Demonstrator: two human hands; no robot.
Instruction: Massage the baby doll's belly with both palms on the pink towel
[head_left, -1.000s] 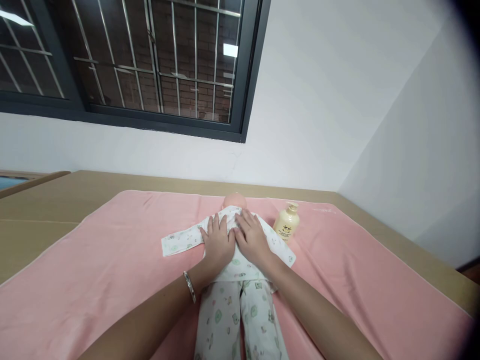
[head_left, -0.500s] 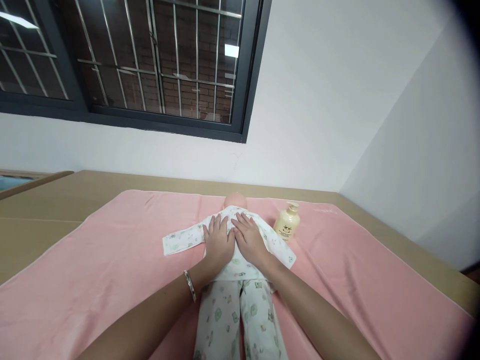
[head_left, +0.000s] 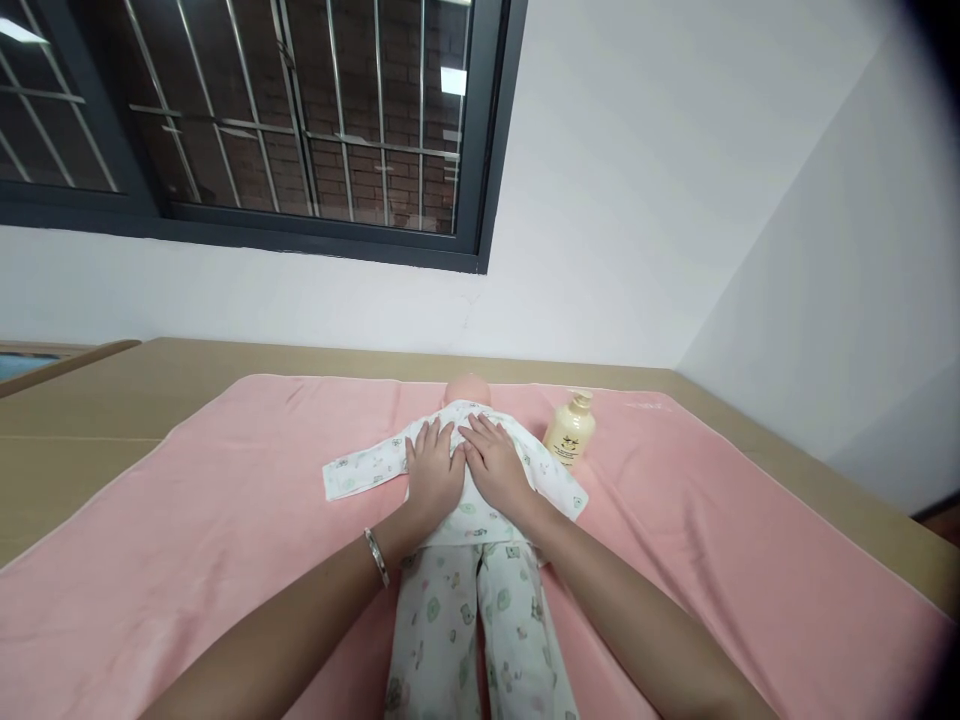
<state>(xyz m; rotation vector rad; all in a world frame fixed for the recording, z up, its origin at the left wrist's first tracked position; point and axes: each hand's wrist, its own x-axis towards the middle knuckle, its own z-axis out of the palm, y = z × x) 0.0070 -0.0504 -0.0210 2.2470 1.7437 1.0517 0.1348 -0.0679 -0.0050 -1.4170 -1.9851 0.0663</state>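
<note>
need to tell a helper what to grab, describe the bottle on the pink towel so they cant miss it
On the pink towel, find the baby doll in printed pyjamas under both hands. The lotion bottle stands upright just right of the doll's shoulder: pale cream with a pump top, the only hard, upright thing there.

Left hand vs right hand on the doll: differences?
The left hand has a bracelet at its wrist; the right hand has none. The left hand lies toward the doll's outstretched sleeve, the right toward the bottle. Both lie flat, fingers spread, on the torso.
</note>
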